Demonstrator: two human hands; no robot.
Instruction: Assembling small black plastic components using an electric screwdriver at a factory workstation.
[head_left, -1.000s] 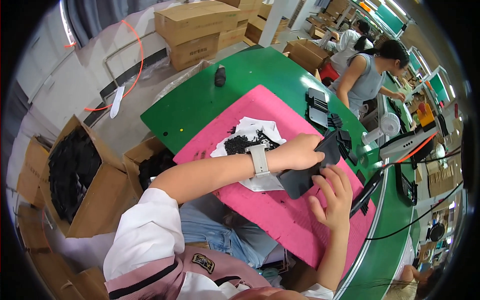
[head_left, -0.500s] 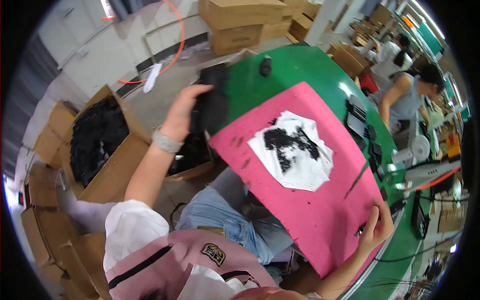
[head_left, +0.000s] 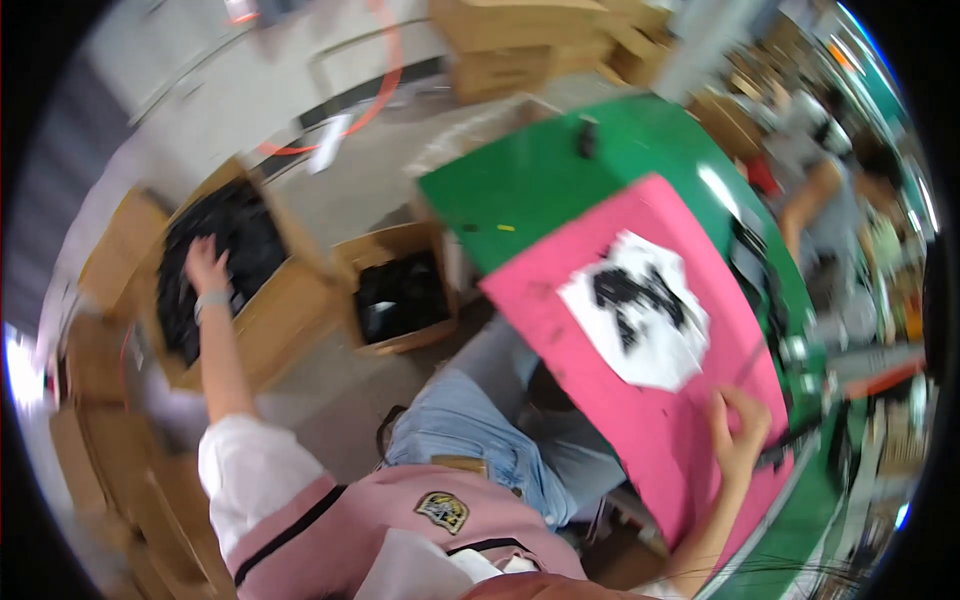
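My left hand (head_left: 207, 265) reaches over the large cardboard box at the left, its slightly blurred fingers apart above a heap of black pieces (head_left: 240, 225). No separate piece shows in that hand. On the right, my right hand (head_left: 738, 430) hovers over the pink mat (head_left: 590, 400), thumb and fingers curled. A dark rod-shaped tool (head_left: 792, 443) runs behind it; whether the lower fingers grip it is hidden. Farther in on the mat lies a crumpled white sheet (head_left: 640, 355) with a pile of small black bits (head_left: 625, 290) on it.
A smaller cardboard box (head_left: 400, 340) with black pieces stands between the large box and the green table (head_left: 540, 180). A small dark object (head_left: 587, 138) sits at the table's far end. Black parts (head_left: 750, 255) line its right side. Beyond, a person (head_left: 830, 215) sits.
My left hand has swung left and down from the table's edge to the large box; the black object it held no longer shows in it. My right hand stays over the mat. The view has shifted.
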